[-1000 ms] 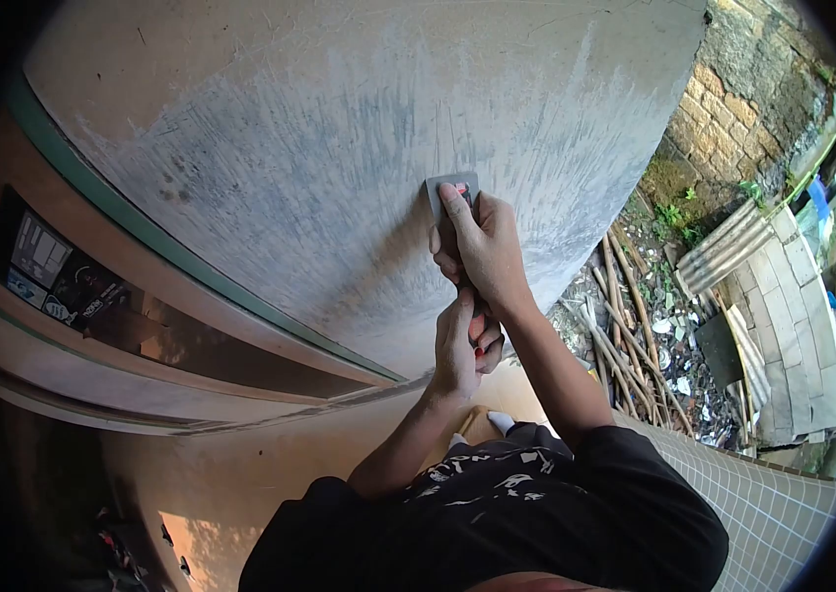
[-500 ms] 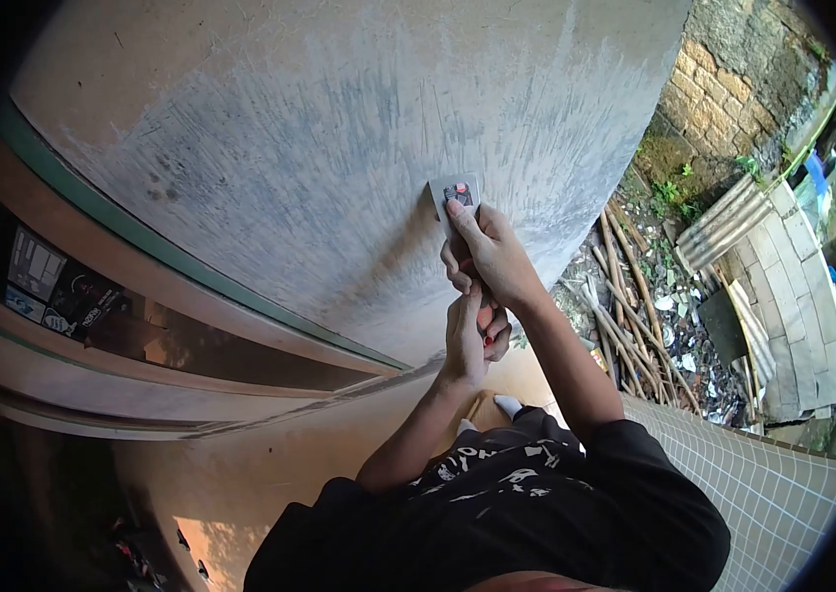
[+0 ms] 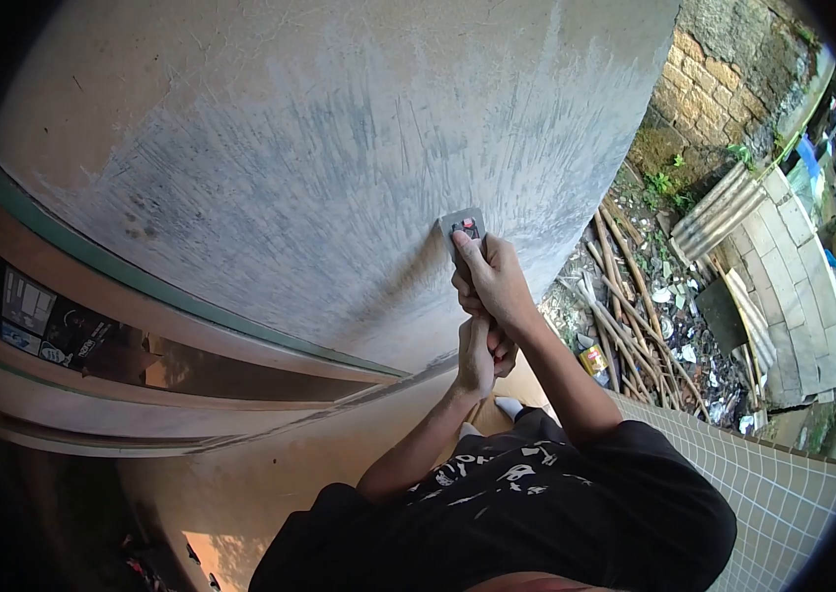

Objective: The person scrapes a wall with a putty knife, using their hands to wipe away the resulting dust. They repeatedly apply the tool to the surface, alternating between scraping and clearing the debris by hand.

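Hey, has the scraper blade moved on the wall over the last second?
Yes. The scraper has slid down the plastered wall, ending nearer the green strip along the wall's lower edge.

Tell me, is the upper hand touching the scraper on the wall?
Touching. The head view shows the right hand wrapped around the scraper, with its forefinger pressed along it and no gap.
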A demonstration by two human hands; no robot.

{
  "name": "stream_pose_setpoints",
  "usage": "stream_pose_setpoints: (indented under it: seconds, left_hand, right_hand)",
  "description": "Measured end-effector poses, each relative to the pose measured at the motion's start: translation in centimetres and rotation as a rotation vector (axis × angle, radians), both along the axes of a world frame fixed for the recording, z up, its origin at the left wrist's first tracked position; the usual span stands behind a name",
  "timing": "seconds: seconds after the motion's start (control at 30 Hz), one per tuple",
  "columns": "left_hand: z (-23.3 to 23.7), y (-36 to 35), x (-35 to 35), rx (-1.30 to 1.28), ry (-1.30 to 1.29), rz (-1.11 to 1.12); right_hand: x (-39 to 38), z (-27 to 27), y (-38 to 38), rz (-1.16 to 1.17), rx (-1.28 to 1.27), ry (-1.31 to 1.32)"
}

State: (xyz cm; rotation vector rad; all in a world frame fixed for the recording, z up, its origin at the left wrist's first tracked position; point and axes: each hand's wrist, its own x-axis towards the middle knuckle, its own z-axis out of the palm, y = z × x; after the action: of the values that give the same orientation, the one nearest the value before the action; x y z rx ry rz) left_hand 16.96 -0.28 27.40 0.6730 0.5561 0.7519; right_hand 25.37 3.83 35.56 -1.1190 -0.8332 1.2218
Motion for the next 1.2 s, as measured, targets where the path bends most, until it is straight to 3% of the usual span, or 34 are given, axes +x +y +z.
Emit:
stream_pose_setpoints:
  seconds: [0.1, 0.17, 0.27, 0.37, 0.63, 0.8, 1.2]
  left_hand:
    - [3.0, 1.9, 1.1, 0.162, -0.034, 0.01]
    - [0.9, 1.7, 1.8, 0.155, -0.091, 0.02]
    - [-2.2, 0.0, 2.4, -0.046, 0.008, 0.007]
    - [-0.4, -0.8, 3.3, -0.132, 0.026, -0.025]
    - [-1.8, 0.7, 3.1, 0.087, 0.066, 0.089]
    - [-2.8, 1.3, 3.7, 0.155, 0.062, 0.105]
    - [-2.9, 1.2, 5.3, 0.127, -0.056, 0.099]
  right_hand:
    - [1.0, 3.5, 0.6, -0.039, 0.141, 0.068]
    - [1.6, 1.6, 0.6, -0.022, 0.152, 0.036]
    - [2.5, -3.6, 0.0, -0.116, -0.024, 0.089]
    - [3.3, -0.7, -0.6, -0.064, -0.09, -0.023]
    - [3.0, -1.0, 0.3, -0.084, 0.069, -0.005]
    - [3.5, -1.8, 1.0, -0.058, 0.04, 0.005]
    - [4.8, -1.0, 0.9, -0.082, 0.024, -0.095]
